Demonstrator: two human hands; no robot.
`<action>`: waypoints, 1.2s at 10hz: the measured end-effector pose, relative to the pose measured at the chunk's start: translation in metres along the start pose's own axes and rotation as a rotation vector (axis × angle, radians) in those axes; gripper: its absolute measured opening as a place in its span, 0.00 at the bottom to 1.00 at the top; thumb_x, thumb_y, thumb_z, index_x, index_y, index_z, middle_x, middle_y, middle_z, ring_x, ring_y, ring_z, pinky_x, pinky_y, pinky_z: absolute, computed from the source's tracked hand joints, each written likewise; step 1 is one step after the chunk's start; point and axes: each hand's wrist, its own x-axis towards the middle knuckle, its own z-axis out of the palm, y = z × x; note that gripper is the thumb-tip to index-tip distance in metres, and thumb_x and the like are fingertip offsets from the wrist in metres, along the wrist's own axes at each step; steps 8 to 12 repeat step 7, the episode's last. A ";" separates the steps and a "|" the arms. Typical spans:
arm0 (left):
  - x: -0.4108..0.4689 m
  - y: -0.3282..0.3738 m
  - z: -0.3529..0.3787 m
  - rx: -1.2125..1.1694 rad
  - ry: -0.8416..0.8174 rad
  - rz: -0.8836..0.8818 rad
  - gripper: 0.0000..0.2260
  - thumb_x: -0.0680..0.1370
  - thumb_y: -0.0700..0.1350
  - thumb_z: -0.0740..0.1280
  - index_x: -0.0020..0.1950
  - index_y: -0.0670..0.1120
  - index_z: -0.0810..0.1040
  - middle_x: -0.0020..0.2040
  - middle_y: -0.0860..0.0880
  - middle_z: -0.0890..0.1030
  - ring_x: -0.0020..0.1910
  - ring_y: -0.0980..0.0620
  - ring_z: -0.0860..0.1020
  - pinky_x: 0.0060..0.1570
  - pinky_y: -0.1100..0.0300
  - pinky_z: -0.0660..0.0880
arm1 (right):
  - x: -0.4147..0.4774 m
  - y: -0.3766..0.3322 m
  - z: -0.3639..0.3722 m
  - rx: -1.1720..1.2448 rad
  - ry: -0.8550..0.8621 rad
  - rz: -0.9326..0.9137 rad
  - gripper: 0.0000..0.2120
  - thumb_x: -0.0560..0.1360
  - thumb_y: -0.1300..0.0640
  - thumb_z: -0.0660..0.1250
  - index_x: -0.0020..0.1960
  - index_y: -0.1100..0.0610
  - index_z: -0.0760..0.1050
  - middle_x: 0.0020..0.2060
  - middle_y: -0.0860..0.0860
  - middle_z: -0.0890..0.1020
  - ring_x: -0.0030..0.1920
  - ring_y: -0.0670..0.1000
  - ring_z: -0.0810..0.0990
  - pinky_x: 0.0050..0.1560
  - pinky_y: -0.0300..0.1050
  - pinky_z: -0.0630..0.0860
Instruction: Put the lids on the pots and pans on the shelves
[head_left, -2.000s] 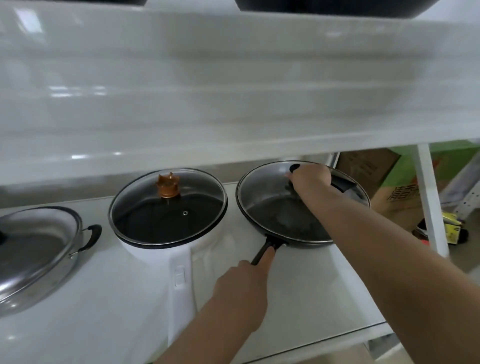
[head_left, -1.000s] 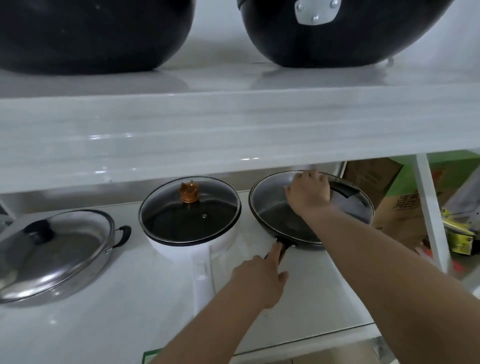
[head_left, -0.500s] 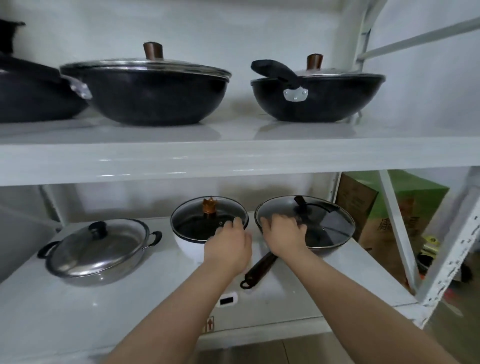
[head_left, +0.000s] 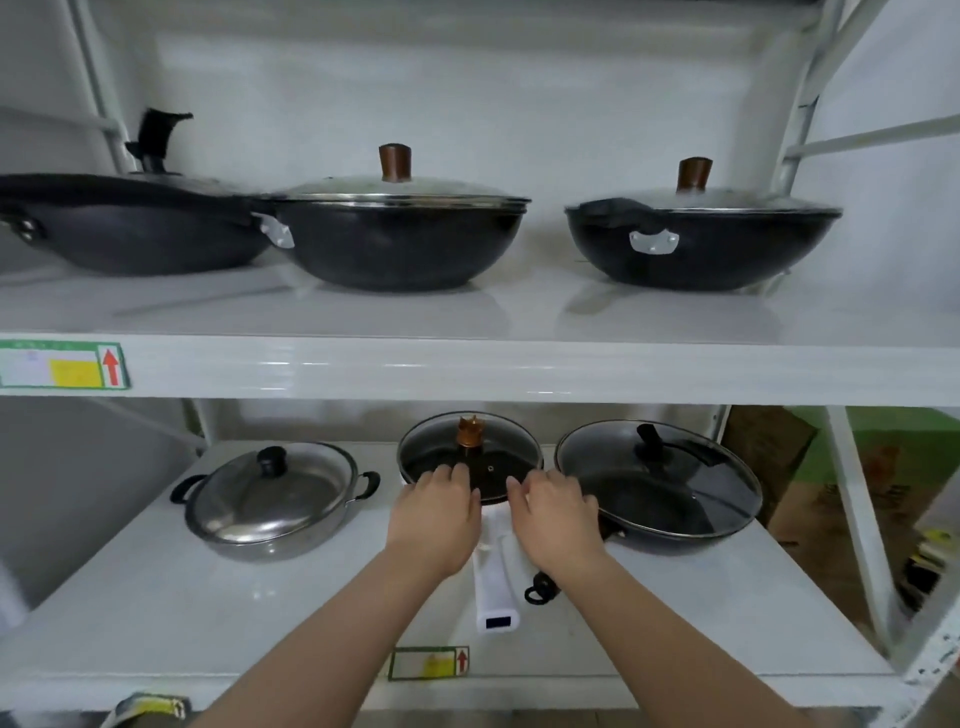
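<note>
On the lower shelf (head_left: 156, 613) stand a steel pot (head_left: 270, 501) with its lid on, a white pan (head_left: 470, 460) under a glass lid with a copper knob, and a black frying pan (head_left: 670, 483) under a glass lid with a black knob. My left hand (head_left: 436, 512) and my right hand (head_left: 553, 514) rest with fingers spread on either side of the white pan's front rim, above its white handle (head_left: 496, 592). Neither hand holds anything. Three black woks with lids (head_left: 400, 234) (head_left: 701, 239) (head_left: 119, 223) sit on the upper shelf (head_left: 519, 364).
White shelf uprights (head_left: 857, 519) stand at the right, with cardboard and green boxes (head_left: 893, 467) behind them. Labels with red arrows are stuck on the shelf fronts. A yellow and grey object (head_left: 145, 709) shows at the bottom left edge.
The view has pulled back and up, so both shelves show. My right hand left the frying pan's lid and my left hand left its handle; both now rest at the white pan.
</note>
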 end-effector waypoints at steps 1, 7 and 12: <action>-0.006 -0.016 0.009 0.031 0.028 0.025 0.13 0.82 0.51 0.53 0.60 0.48 0.71 0.55 0.49 0.77 0.54 0.49 0.76 0.52 0.55 0.72 | -0.001 -0.006 0.014 0.003 0.014 -0.028 0.18 0.82 0.45 0.49 0.54 0.53 0.74 0.50 0.51 0.77 0.54 0.51 0.75 0.57 0.51 0.69; -0.009 -0.029 -0.150 0.103 -0.265 -0.142 0.12 0.79 0.41 0.55 0.57 0.46 0.76 0.56 0.47 0.81 0.56 0.46 0.77 0.55 0.57 0.70 | -0.004 -0.080 -0.107 -0.162 -0.201 0.124 0.08 0.64 0.63 0.75 0.42 0.60 0.79 0.38 0.59 0.82 0.42 0.62 0.83 0.40 0.53 0.79; -0.009 -0.029 -0.150 0.103 -0.265 -0.142 0.12 0.79 0.41 0.55 0.57 0.46 0.76 0.56 0.47 0.81 0.56 0.46 0.77 0.55 0.57 0.70 | -0.004 -0.080 -0.107 -0.162 -0.201 0.124 0.08 0.64 0.63 0.75 0.42 0.60 0.79 0.38 0.59 0.82 0.42 0.62 0.83 0.40 0.53 0.79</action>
